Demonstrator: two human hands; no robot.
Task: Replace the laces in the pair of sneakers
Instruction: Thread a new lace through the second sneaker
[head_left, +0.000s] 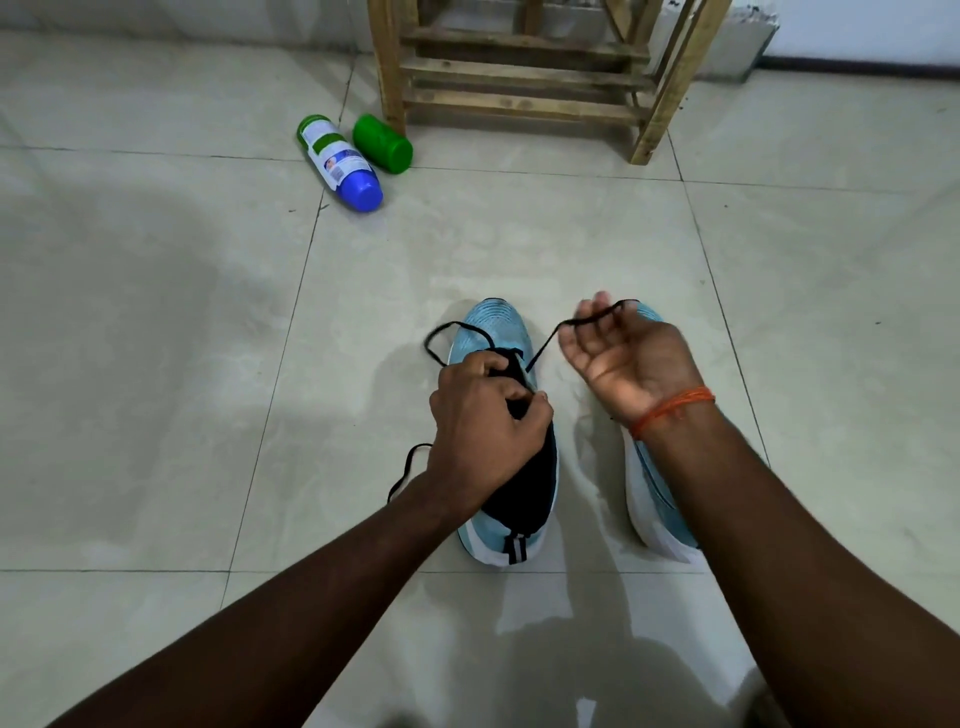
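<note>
Two light-blue sneakers with white soles stand side by side on the tiled floor, toes pointing away. My left hand (483, 421) grips the black tongue and lace area of the left sneaker (498, 332). A black lace (545, 343) runs from that sneaker up to my right hand (618, 353), which is raised palm-up with the lace hooked over its curled fingers. Another stretch of the lace loops out to the left of the toe, and one end trails on the floor by my left wrist. My right forearm hides most of the right sneaker (657, 509).
A blue-capped bottle (340, 163) and a green container (383, 144) lie on the floor at the back left. Behind them stands a wooden stool (524, 78). An orange thread band circles my right wrist.
</note>
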